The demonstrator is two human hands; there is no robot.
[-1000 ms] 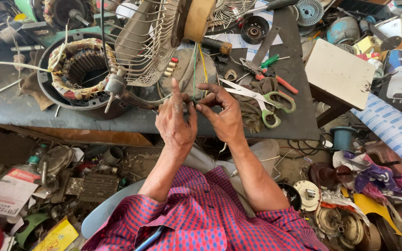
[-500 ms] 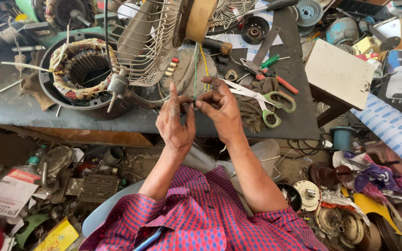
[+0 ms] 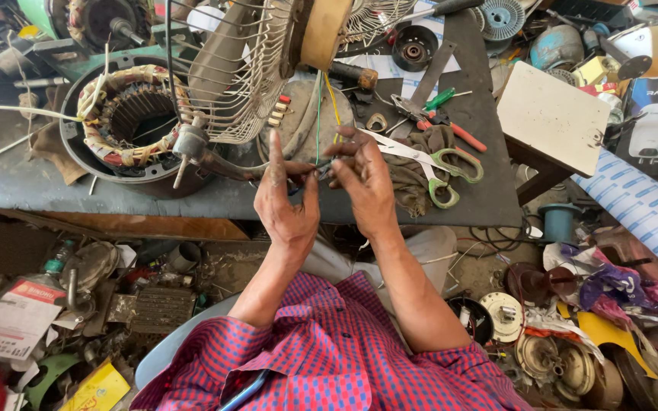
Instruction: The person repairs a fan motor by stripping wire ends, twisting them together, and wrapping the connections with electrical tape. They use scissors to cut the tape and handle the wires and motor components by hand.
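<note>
Both hands, left hand and right hand, pinch thin wires together; joining them seems underway, needing steady fingertips.

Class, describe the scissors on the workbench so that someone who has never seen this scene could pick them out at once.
Start at the dark workbench across the top of the view and go just right of the person's right hand. The scissors lie there on a crumpled grey rag, blades pointing left. Their green handle loops and long pale blades set them apart from the red-handled pliers just behind.
</note>
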